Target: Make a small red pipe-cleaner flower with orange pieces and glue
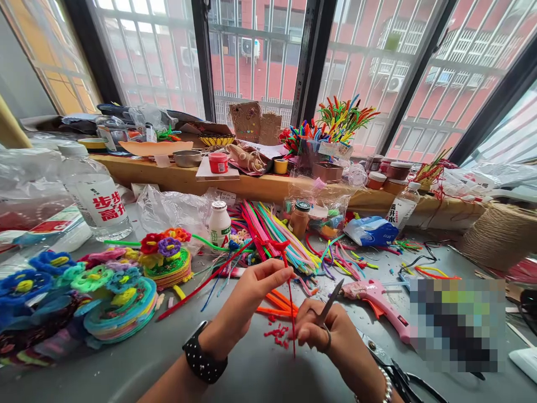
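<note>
Near the middle of the head view, my left hand (251,291) pinches a thin red pipe cleaner (292,302) close to its bent, shaped top. The stem hangs almost straight down. My right hand (335,333) is closed around a pair of scissors (332,301), with the blades pointing up and away. Its thumb and fingertips are at the lower stem; whether they grip it, I cannot tell. Red fuzzy clippings (277,333) lie on the grey table (260,380) below. Orange pipe cleaners (279,304) lie just behind my hands.
A pink glue gun (377,299) and black-handled shears (398,372) lie to the right. Fuzzy flower pieces (121,302) are piled at left. Behind are a pipe-cleaner bundle (268,229), a small white bottle (219,224), a brown jar (299,219) and a twine spool (495,235).
</note>
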`<state>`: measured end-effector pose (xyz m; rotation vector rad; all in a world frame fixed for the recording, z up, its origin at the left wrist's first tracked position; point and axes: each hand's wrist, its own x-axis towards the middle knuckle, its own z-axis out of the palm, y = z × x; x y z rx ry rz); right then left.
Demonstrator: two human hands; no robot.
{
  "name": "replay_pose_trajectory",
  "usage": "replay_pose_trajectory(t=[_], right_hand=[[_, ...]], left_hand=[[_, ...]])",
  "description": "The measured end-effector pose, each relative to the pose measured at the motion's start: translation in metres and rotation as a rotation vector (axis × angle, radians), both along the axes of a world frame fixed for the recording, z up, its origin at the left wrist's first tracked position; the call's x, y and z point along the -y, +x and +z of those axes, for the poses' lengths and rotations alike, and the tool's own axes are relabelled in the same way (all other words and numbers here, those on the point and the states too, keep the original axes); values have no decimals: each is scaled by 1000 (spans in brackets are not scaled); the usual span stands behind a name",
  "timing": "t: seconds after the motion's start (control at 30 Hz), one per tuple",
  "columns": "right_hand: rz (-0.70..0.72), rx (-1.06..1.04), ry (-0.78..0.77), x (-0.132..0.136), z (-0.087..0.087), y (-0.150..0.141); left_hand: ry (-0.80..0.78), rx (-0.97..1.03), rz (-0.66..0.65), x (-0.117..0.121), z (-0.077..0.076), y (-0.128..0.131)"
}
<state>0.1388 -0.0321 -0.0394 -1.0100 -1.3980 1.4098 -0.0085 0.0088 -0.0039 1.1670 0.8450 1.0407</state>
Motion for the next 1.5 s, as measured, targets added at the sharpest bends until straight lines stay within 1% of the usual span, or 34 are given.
replay_pose_trajectory(t=[0.1, 0.2, 0.27, 0.47, 0.6, 0.77, 0.9, 1.07, 1.2, 1.3, 1.5], right_hand=[[16, 15, -20, 1, 1, -2], [33, 51, -32, 2, 3, -4], [66, 39, -52, 3, 4, -5], [132, -97, -101, 5, 4, -5], [158, -88, -133, 7, 4, -6], [119, -16, -139, 7, 4, -10], [73, 35, -124, 5, 2, -10], [86, -107, -141, 6, 3, -10], [132, -211, -175, 5, 4, -9], [138, -201, -157, 5, 4, -7], [140, -167, -138, 6, 1, -2]], left_hand=[[23, -54, -4, 1, 2, 3], [8, -40, -21, 2, 0, 4], [-33, 20, -22, 1, -2, 2], [-182, 322, 28, -3, -6, -2], [-221, 373, -13, -3, -6, -1], [-217, 375, -6, -3, -7, -1], [-251, 440, 35, -5, -8, -3], [-335, 521, 40, -8, -6, -7], [-396, 585, 26, -7, -3, -7], [-422, 641, 37, -7, -2, -6], [-420, 755, 80, -10, -3, -8]])
